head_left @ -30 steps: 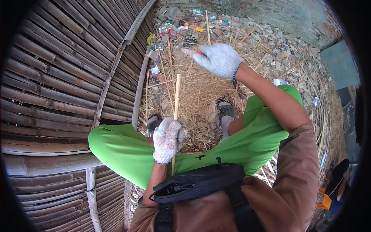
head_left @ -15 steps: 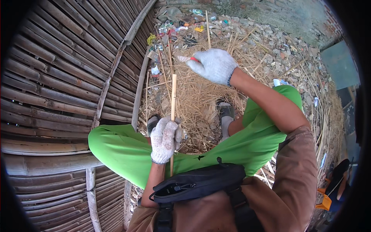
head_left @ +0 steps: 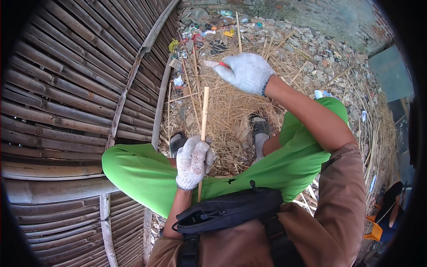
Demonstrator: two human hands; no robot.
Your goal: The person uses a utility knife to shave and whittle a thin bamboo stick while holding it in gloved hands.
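The bamboo wall fills the space to your left. Before you spreads the ground, covered in straw, stones and, farther off, coloured litter. Your green trousers stretch wide, with your knees apart and your feet planted in the straw. Your brown sleeve bunches above the right elbow, and the black bag sits across your waist.

Your gloved right hand is raised over the straw, well apart from your left, its fingers closed around a small red-and-pale object. Its pale end points left; most of the rest is hidden in your grip, so you cannot tell its full shape. Your gloved left hand is near your left knee, fingers curled round a slim pale stick. That stick stands nearly lengthwise before you, upper end well beyond your fist, lower part running down toward the bag.
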